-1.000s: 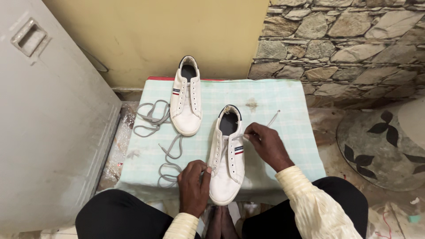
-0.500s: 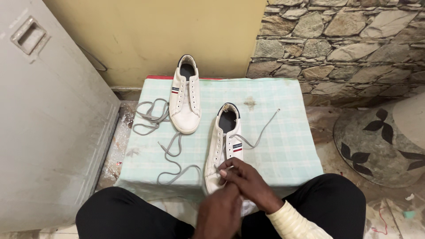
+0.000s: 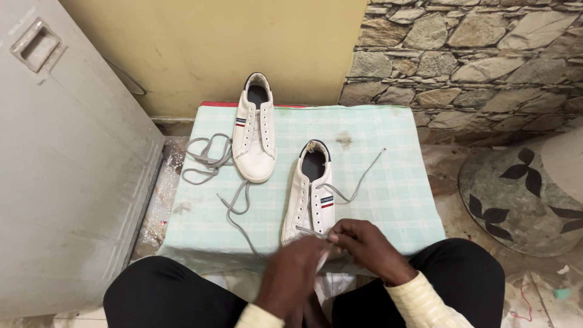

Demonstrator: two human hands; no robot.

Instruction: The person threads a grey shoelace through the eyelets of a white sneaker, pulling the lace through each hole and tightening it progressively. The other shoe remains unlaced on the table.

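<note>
Lace (image 3: pixel 355 185), grey, pinched at the near shoe's (image 3: pixel 308 200) toe by both hands: right (image 3: pixel 364 246) and left (image 3: pixel 294 273), fingers curled shut, lower centre; free end trailing up-right across checked cloth (image 3: pixel 395 200).

Around you, the bystanders.
You have a second white sneaker (image 3: pixel 255 140), a grey metal cabinet (image 3: pixel 67 164) and a stone wall (image 3: pixel 473 54).

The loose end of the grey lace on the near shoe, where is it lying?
In the head view, the lace end lies on the checked cloth, right of the near shoe, toward the stone wall.
</note>
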